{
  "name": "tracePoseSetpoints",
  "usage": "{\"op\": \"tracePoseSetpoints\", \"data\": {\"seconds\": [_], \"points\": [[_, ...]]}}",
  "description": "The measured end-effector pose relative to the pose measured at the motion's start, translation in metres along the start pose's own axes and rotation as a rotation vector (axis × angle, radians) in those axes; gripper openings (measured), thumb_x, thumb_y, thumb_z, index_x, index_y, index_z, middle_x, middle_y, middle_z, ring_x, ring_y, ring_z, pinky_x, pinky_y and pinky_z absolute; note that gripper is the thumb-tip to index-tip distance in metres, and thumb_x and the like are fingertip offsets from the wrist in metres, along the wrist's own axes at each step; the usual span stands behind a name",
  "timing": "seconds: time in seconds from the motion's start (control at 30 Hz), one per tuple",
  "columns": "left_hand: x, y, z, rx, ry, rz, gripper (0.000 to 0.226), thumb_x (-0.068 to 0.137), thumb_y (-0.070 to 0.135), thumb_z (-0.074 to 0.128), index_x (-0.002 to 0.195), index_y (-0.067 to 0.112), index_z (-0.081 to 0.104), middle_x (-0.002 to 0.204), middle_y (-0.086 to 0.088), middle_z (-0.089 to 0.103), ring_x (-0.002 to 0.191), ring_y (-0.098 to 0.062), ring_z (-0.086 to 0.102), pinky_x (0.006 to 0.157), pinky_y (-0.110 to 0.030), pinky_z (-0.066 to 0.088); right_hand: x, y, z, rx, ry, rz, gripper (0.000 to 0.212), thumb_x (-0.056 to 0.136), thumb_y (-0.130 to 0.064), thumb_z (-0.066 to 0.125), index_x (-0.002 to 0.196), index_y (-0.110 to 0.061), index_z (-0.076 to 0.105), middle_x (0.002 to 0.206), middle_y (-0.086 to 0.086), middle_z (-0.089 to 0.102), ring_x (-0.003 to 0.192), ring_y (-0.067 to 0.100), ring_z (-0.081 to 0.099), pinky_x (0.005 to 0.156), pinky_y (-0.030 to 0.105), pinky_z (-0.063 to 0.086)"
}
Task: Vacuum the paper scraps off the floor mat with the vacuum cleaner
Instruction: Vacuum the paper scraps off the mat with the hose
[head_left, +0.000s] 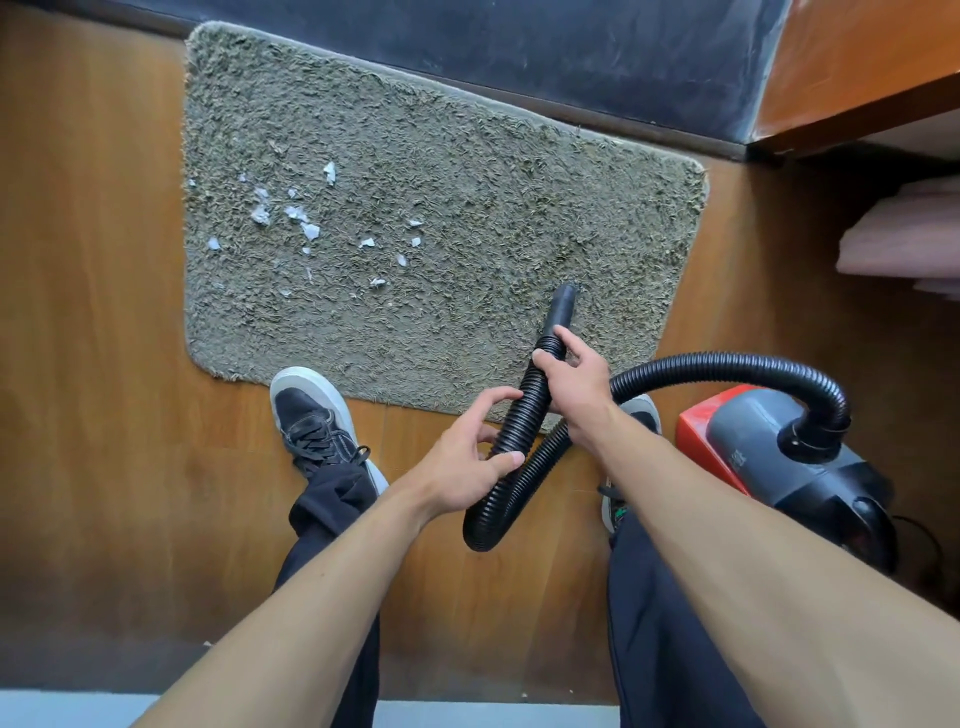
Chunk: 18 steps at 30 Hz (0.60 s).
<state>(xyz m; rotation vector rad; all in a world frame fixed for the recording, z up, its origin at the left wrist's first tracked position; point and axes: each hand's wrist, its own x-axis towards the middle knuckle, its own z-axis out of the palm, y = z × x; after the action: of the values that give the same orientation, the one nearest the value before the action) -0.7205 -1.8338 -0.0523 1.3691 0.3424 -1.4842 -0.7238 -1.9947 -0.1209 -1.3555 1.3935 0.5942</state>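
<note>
A grey-green shaggy floor mat lies on the wooden floor, with several white paper scraps scattered over its left half. A black ribbed vacuum hose loops from the red and grey vacuum cleaner at the right. Its smooth nozzle tip points at the mat's near right part, away from the scraps. My right hand grips the hose just behind the nozzle. My left hand holds the hose lower down, its fingers curled round the ribbed tube.
My two shoes stand at the mat's near edge. A dark wall base runs behind the mat. A wooden shelf unit with pink folded cloth is at the right. A black power cord trails behind the vacuum.
</note>
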Motion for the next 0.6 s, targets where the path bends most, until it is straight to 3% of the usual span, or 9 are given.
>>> {"op": "tracePoseSetpoints", "data": {"seconds": [0.13,0.23,0.33,0.6], "points": [[-0.008,0.002,-0.02,-0.065,-0.006,0.014,0.06,0.094,0.002,0.061,0.134,0.042,0.042,0.097,-0.013,0.061,0.073,-0.021,0.067,0.066,-0.023,0.056,-0.005,-0.013,0.017,-0.047,-0.089,-0.061,0.051,0.091,-0.016,0.068,0.139,-0.029,0.055,0.107,0.011,0.067,0.087,0.02,0.067,0.089,0.049,0.058],[-0.016,0.006,-0.039,-0.104,-0.006,0.04,0.061,0.095,-0.002,0.058,0.138,0.038,0.042,0.093,-0.01,0.059,0.069,-0.012,0.064,0.062,-0.02,0.054,-0.008,-0.022,0.041,-0.093,-0.129,-0.113,0.049,0.088,-0.02,0.07,0.135,-0.031,0.058,0.106,0.014,0.067,0.087,0.022,0.066,0.089,0.051,0.057],[-0.021,0.007,-0.057,-0.121,0.01,0.061,0.061,0.096,-0.002,0.057,0.139,0.04,0.043,0.095,-0.009,0.059,0.07,-0.008,0.062,0.062,-0.02,0.053,-0.011,-0.029,0.064,-0.095,-0.134,-0.123,0.05,0.087,-0.02,0.072,0.135,-0.028,0.058,0.098,0.006,0.066,0.088,0.022,0.066,0.09,0.051,0.057],[-0.033,-0.005,-0.083,-0.265,0.049,0.08,0.062,0.097,0.0,0.056,0.136,0.046,0.044,0.099,-0.011,0.062,0.084,-0.022,0.061,0.077,-0.043,0.058,-0.02,-0.047,0.108,-0.216,-0.202,-0.213,0.051,0.085,-0.02,0.073,0.134,-0.029,0.059,0.097,0.0,0.065,0.089,0.02,0.068,0.092,0.044,0.057]]}}
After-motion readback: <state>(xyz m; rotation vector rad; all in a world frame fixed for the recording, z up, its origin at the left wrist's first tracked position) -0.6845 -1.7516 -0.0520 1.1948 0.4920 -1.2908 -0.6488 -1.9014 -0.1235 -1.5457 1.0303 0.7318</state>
